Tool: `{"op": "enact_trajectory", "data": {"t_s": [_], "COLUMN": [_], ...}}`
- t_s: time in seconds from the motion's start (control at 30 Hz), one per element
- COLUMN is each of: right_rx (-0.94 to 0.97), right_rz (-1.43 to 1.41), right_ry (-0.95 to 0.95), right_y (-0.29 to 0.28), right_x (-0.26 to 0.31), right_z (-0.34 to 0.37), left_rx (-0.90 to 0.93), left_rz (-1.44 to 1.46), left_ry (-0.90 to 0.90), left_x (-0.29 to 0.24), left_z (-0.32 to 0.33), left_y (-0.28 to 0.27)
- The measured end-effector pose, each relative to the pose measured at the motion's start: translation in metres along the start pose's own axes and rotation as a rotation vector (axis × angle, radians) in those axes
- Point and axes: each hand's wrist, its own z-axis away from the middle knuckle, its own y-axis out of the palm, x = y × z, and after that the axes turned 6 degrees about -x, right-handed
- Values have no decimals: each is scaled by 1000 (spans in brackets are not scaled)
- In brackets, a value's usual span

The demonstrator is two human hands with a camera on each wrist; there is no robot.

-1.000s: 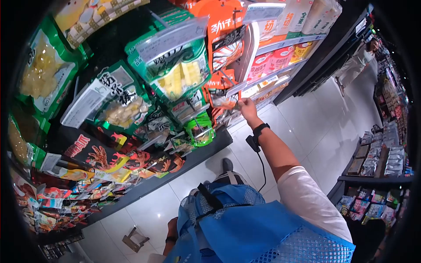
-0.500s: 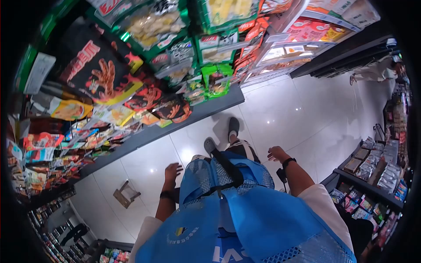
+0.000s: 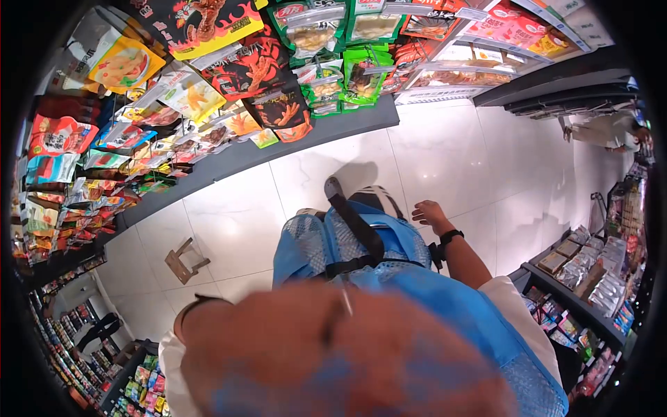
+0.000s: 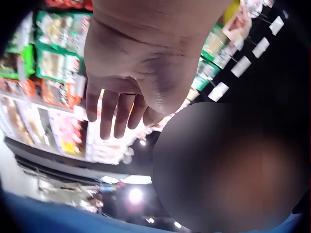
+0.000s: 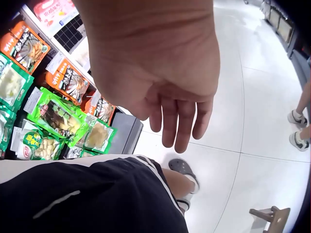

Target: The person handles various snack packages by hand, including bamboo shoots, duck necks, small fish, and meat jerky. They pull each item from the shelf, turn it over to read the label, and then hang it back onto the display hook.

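My left hand (image 3: 333, 347) is raised right in front of the head camera, large and blurred, over the blue mesh vest (image 3: 445, 299). In the left wrist view that left hand (image 4: 141, 58) has its fingers extended, with nothing in them. Beside the vest, over the tiled floor, my right hand (image 3: 431, 215) hangs low. Its fingers are loosely bent and hold nothing, as the right hand (image 5: 160, 82) in its own wrist view confirms. A bright green snack packet (image 5: 58, 116) hangs on the rack to the left of it.
A shelf rack with hanging snack bags (image 3: 257, 69) runs along the upper left. On the floor at left stands a small wooden stool (image 3: 184, 260). Shelves with silver packets (image 3: 604, 278) stand at right, and another person (image 3: 608, 132) is farther off.
My right hand leaves the orange packet on the rack and drops to my side. My left hand rises from beside the vest up to the head camera. The view shifts away from the upper shelves.
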Motion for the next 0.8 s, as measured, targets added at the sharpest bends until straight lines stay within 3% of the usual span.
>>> {"op": "enact_trajectory", "data": {"t_s": [0.1,0.43,0.57,0.77,0.8], "right_rx": [20,22,-36,-176,-181], "right_rz": [17,-2,-29,-92,2], "right_ry": [-9,46,78,213,80], "right_y": [5,37,44,70,75], "right_x": [-5,-31,-41,-49,-57], "right_z": [-15,-11,23,32,12], "left_rx": [131,124,138,162,153], "left_rz": [123,136,149,111,88], "left_ry": [-39,-137,-179,-295,-327], "left_x": [-4,-11,-27,-37,-31], "left_z": [6,16,25,29,27], "left_y": [18,-2,-37,-133,-154]}}
